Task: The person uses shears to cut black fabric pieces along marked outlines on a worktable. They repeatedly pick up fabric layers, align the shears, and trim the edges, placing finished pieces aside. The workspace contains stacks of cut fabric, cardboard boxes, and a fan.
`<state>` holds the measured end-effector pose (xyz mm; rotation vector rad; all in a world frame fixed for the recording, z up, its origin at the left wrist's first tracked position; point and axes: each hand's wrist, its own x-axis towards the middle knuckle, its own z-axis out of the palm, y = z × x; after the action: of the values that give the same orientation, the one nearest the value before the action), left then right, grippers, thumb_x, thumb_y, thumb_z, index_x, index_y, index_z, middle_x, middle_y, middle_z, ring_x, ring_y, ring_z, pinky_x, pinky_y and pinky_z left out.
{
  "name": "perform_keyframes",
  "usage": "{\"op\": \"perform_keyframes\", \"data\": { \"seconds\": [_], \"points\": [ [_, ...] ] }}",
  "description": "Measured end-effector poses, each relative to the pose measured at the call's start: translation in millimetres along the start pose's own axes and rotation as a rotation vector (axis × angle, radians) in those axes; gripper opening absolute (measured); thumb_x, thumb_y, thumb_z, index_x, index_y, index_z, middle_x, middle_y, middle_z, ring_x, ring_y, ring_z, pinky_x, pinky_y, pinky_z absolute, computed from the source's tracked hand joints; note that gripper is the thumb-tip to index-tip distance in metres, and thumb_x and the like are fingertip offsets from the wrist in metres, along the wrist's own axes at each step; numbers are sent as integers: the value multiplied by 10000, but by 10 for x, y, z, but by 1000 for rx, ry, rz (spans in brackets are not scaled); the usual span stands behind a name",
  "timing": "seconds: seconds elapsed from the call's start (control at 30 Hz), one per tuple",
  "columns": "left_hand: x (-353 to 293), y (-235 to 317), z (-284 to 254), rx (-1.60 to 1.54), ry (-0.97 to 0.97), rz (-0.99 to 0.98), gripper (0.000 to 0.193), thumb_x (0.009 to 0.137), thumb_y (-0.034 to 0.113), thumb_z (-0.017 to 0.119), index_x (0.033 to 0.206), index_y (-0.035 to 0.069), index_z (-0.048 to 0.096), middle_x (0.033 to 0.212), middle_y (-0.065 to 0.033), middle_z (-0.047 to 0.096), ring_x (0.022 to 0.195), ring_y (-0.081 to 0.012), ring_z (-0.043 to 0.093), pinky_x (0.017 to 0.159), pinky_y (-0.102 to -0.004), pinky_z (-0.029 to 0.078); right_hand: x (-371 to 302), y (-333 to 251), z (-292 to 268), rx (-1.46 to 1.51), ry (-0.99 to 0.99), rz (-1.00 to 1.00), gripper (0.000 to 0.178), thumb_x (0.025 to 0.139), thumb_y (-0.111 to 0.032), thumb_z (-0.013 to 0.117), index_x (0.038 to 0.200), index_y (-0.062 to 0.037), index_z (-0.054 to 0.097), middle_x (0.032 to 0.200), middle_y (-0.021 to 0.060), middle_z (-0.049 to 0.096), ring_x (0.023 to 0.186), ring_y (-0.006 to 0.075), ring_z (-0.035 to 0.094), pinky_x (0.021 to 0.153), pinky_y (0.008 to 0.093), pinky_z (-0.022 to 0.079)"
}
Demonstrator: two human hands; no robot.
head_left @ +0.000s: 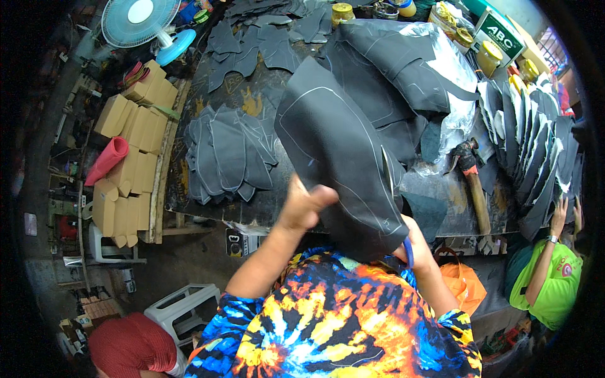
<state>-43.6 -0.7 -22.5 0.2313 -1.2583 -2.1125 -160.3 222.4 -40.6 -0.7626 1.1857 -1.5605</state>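
Observation:
A large black leather-like sheet (343, 148) with pale marked outlines is raised at a slant over the table's near edge. My left hand (302, 205) is at its left edge, thumb across the front face; its other fingers are partly hidden. At the sheet's lower right corner is my right hand (413, 242), its fingers mostly covered by the sheet. A blue loop (408, 253) shows beside that hand; I cannot tell what it belongs to. To the left, a pile of cut black pieces (230, 151) lies on the table, with similar outlines.
A hammer (476, 195) with a wooden handle lies right of the sheet. More black sheets (403, 63) and jars (488, 58) stand behind. A co-worker's hand (558, 220) touches stacked pieces (529, 132) at far right. Left are tan boxes (135, 164) and a stool (179, 312).

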Motion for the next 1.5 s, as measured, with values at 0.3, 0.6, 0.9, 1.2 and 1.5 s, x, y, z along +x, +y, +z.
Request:
{"op": "perform_keyframes", "data": {
  "seconds": [0.3, 0.6, 0.9, 1.2, 1.5],
  "points": [
    [963, 921, -276, 495, -351, -157, 549, 760, 40, 898, 1243, -14, 643, 1156, -68, 726, 1066, -145, 657, 995, -326, 516, -67, -151, -164, -132, -60, 15, 310, 833, -106, 782, 1086, 20, 653, 1076, 35, 643, 1004, 100, 583, 887, 284, 487],
    [815, 819, -102, 400, -244, -114, 464, 760, -41, 860, 1187, 12, 686, 1147, -65, 742, 1060, -144, 684, 1008, -332, 531, 32, -185, -11, -127, 36, -67, 311, 814, -71, 732, 1092, 45, 653, 1051, 69, 634, 980, 112, 579, 874, 281, 489],
    [771, 771, -198, 455, -269, -102, 544, 774, -34, 849, 1274, 5, 637, 1210, -71, 715, 1103, -142, 665, 1008, -324, 517, -12, -119, -7, -145, 81, -25, 141, 828, -10, 714, 942, 11, 633, 919, -29, 592, 842, 47, 526, 739, 235, 460],
    [722, 740, -10, 625, -188, 394, 1011, 743, 18, 873, 1604, 74, 346, 1625, -97, 395, 1435, -200, 433, 1206, -354, 330, -43, -238, 23, -61, 64, 105, 118, 856, -41, 732, 922, -33, 635, 886, -75, 577, 820, 30, 510, 715, 216, 447],
    [650, 738, 88, 672, -274, 279, 892, 748, 61, 874, 1529, 52, 444, 1556, -96, 469, 1453, -222, 421, 1222, -360, 285, 103, -405, 25, -252, 29, 102, 232, 877, -171, 779, 838, -53, 584, 770, -39, 521, 726, 61, 455, 645, 256, 413]
  ]
}}
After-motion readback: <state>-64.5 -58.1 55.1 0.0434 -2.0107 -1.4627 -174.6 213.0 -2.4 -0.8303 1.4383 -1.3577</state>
